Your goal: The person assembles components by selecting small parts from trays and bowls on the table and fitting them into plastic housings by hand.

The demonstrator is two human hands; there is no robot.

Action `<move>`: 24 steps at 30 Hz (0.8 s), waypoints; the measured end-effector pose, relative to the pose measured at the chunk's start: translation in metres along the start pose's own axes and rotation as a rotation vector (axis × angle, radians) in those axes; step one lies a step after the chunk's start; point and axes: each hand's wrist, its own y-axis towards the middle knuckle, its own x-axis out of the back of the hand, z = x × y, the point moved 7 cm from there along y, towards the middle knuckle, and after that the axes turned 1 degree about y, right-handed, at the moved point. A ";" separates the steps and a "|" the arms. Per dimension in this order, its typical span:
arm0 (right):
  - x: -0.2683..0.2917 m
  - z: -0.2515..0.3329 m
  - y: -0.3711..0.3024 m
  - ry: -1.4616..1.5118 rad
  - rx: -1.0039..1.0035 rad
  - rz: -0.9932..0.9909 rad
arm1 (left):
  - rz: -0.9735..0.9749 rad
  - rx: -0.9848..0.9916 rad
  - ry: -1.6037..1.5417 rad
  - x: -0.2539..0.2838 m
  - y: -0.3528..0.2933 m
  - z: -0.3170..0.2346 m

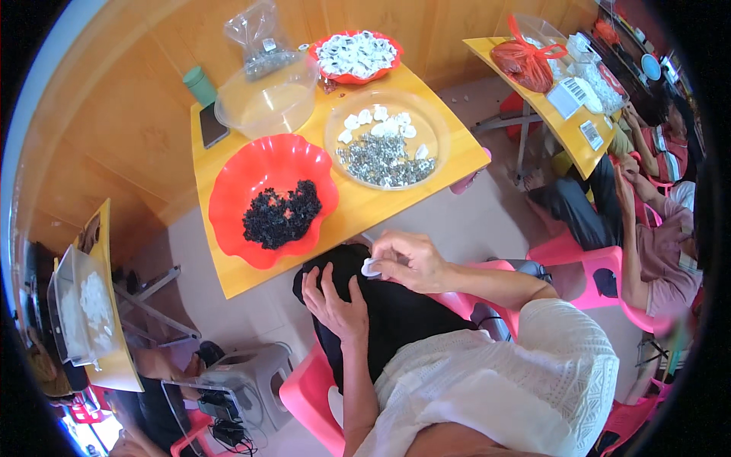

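My right hand pinches a small white piece between thumb and fingertips, above my lap. Fingers spread, my left hand rests on the black cloth over my knee and holds nothing. On the yellow table just ahead sits a red wavy-edged bowl with a heap of small black parts. To its right, a clear round tray holds loose white pieces and a spread of small silvery metal parts.
Farther back stand an empty-looking clear bowl, a red dish of white-and-dark pieces, a clear bag, a green container and a phone. People sit on pink chairs at right, near another table; a tub stands left.
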 end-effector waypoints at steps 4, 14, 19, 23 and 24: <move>0.025 -0.012 0.017 -0.017 -0.109 -0.068 | 0.041 0.043 0.018 -0.007 0.004 0.006; 0.147 -0.057 0.147 -0.175 -0.232 -0.211 | -0.022 0.029 0.137 -0.005 0.005 0.003; 0.232 -0.091 0.234 -0.821 -0.109 -0.523 | -0.036 0.019 0.150 -0.007 0.005 0.001; 0.245 -0.093 0.277 -1.055 -0.117 -0.623 | -0.043 0.028 0.169 -0.008 0.004 0.003; 0.246 -0.095 0.285 -1.096 -0.132 -0.618 | -0.043 0.031 0.168 -0.009 0.004 0.004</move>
